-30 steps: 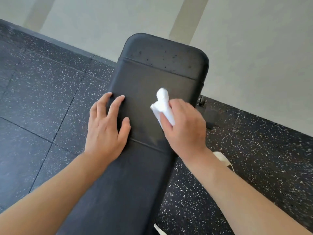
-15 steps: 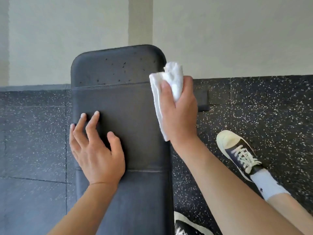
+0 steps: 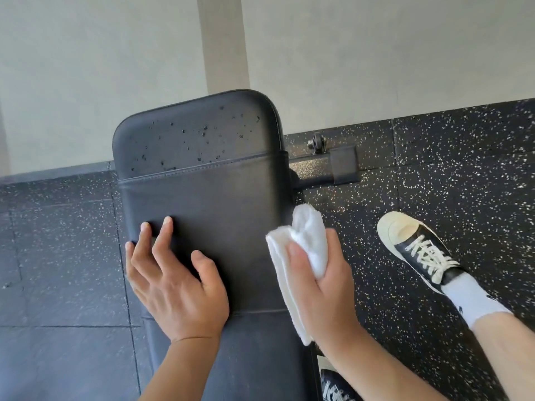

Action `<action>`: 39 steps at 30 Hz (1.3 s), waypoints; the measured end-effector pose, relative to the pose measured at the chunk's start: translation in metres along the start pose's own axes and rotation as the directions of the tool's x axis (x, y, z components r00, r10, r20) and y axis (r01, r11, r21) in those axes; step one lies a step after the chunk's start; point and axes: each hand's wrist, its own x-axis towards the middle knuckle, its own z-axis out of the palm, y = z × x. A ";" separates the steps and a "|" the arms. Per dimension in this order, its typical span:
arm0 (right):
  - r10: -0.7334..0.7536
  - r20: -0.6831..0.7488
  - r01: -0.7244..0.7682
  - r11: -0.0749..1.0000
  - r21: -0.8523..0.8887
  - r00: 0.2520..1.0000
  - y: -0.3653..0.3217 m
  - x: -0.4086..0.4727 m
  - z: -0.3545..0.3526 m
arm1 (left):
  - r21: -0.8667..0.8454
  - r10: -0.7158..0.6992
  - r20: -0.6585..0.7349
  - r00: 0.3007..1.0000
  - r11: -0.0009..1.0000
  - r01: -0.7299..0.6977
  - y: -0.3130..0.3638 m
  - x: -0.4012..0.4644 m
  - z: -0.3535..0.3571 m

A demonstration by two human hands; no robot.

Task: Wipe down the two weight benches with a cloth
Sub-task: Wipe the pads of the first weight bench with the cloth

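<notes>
A black padded weight bench [image 3: 220, 204] runs away from me toward the wall. Droplets speckle its far end panel [image 3: 197, 134]. My left hand [image 3: 173, 282] lies flat on the pad's left side, fingers spread, holding nothing. My right hand [image 3: 324, 285] grips a folded white cloth [image 3: 301, 250] at the bench's right edge, with the cloth hanging beside the pad rather than on top of it. Only one bench is in view.
The bench's black metal foot bar [image 3: 327, 166] with a small wheel [image 3: 317, 141] sticks out to the right on the speckled rubber floor [image 3: 448, 175]. A person's black-and-white sneaker [image 3: 417, 250] stands right of the bench; another shoe [image 3: 335, 386] shows below. A pale wall [image 3: 347, 53] is close behind.
My right hand with the cloth came off the pad top, rose near the far end, then dropped back to the bench's right edge. The view swung right; my left hand stayed pressed on the pad.
</notes>
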 end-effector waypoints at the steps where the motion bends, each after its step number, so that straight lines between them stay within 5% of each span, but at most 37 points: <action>1: -0.010 -0.016 0.010 1.000 0.011 1.000 -0.006 0.016 0.004 | 0.001 0.002 -0.002 1.000 1.000 -0.002 -0.001 0.000 0.000; 8: -0.077 -0.147 0.083 0.996 0.030 0.986 -0.054 0.128 0.036 | 0.006 0.008 -0.007 1.000 1.000 -0.008 -0.001 0.000 0.000; 18: 0.036 -0.032 -0.037 0.999 -0.031 0.999 -0.002 -0.008 0.001 | 0.022 -0.004 0.000 1.000 1.000 0.004 -0.003 0.001 0.000; 28: -0.067 -0.128 0.071 0.997 0.024 0.990 -0.052 0.114 0.032 | 0.045 -0.006 0.010 1.000 0.999 0.006 -0.006 0.001 0.004; 39: -0.092 -0.008 0.091 0.987 -0.131 0.996 -0.016 0.005 0.003 | 0.041 -0.012 0.017 1.000 0.999 0.011 -0.008 0.001 0.003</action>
